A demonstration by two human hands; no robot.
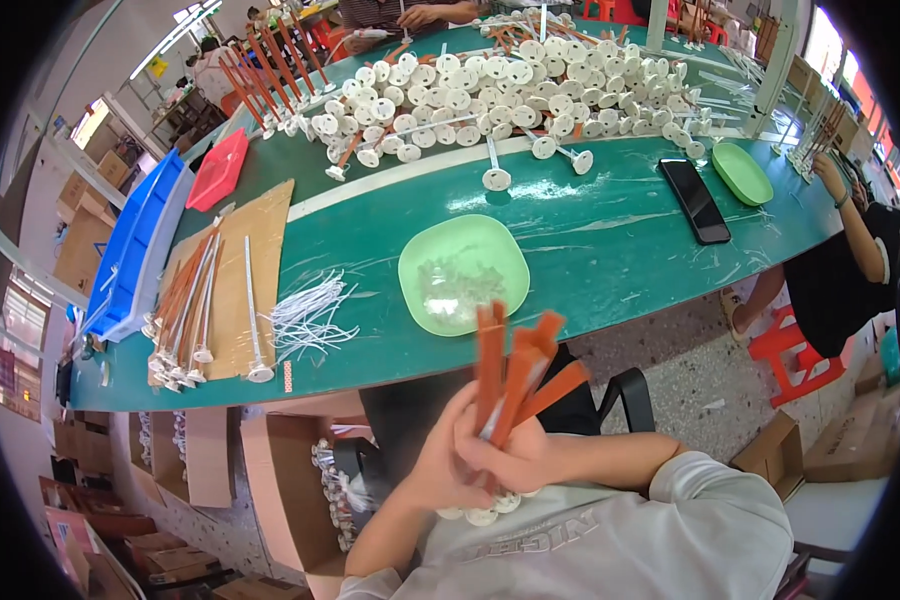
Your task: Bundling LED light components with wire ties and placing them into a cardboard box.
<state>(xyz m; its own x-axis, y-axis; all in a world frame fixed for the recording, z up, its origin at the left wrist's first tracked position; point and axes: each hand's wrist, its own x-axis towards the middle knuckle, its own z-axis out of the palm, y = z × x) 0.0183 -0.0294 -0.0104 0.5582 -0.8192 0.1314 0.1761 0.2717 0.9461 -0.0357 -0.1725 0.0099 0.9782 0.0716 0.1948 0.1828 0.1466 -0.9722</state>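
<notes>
A bundle of flat orange-brown strips with round white bases (518, 370) stands between my hands in front of my chest. The strips point up toward the table, and their white bases show below my fingers against my shirt. My left hand (438, 455) is closed round the bundle from the left. From the other side my right hand (518, 452) wraps its fingers round the same strips. Just beyond the strip tips, a light green tray (410, 265) on the table holds small clear pieces.
A large heap of white-based strips (510, 90) covers the table's far part. To the left lie white ties (312, 315), a cardboard sheet (275, 210) with more strips, and a blue bin (135, 245). A phone (695, 202) lies right. An open carton (270, 480) stands below; co-workers sit nearby.
</notes>
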